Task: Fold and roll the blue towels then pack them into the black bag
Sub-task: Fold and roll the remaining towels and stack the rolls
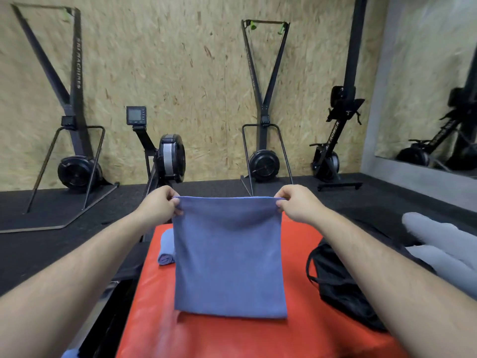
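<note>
Chipboard wall (180, 73), black floor (31, 249)

Both arms extended forward, near level, forearms bare. Left hand (162, 202) and right hand (294, 202) raised to same height, well apart, knuckles up, each pinched closed on a top corner of the blue towel (228, 257).

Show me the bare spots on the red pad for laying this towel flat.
Bare red padded surface lies in front, below the held blue towel. Crowded: the rolled blue towel at the left edge, the black bag at the right.
</note>
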The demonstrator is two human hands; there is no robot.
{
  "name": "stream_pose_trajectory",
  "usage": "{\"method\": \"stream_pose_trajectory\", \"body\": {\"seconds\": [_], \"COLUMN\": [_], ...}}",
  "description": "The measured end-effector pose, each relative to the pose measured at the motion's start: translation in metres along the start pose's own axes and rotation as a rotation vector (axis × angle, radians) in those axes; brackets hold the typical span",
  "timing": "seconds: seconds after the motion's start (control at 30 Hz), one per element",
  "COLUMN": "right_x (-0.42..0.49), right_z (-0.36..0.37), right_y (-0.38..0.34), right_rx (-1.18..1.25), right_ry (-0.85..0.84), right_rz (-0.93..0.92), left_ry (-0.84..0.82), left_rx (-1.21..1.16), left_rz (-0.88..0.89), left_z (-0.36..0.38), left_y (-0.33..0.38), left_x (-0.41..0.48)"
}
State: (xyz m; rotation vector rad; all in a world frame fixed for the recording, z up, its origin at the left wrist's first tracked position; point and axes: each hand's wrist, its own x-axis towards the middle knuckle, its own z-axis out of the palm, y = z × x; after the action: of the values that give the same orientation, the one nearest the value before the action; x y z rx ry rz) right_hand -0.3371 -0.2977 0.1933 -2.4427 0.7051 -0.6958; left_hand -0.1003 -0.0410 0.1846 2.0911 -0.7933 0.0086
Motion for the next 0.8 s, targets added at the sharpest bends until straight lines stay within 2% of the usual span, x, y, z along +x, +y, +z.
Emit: {"method": "stream_pose_trajectory", "body": {"seconds": [0.17, 0.3, 0.5, 0.63, 0.8], "right_x": [0.015, 0.012, -0.032, -0.084, -0.120], "right_z": [-0.007, 0.001, 0.056, 0.105, 0.134], "right_y": [-0.008, 0.005, 0.063, 0.115, 0.146], "right_rx": [0.065, 0.064, 0.013, -0.073, -0.072], "right_ry": [0.210, 0.239, 0.105, -0.077, -0.263], "right_rz": [-0.070, -0.106, -0.037, 0.016, 0.045], "left_ry": [0.184, 0.203, -0.027, -0.198, -0.330], "left_rx": [-0.033, -0.039, 0.033, 0.135, 0.084], "left_rz": [0.089, 0.137, 0.047, 0.033, -0.027], "left_z": [0.000, 0.006, 0.047, 0.088, 0.108], "left_y": [0.021, 0.016, -0.047, -0.107, -0.149], "left_x": [0.011, 0.010, -0.028, -0.074, -0.104]}}
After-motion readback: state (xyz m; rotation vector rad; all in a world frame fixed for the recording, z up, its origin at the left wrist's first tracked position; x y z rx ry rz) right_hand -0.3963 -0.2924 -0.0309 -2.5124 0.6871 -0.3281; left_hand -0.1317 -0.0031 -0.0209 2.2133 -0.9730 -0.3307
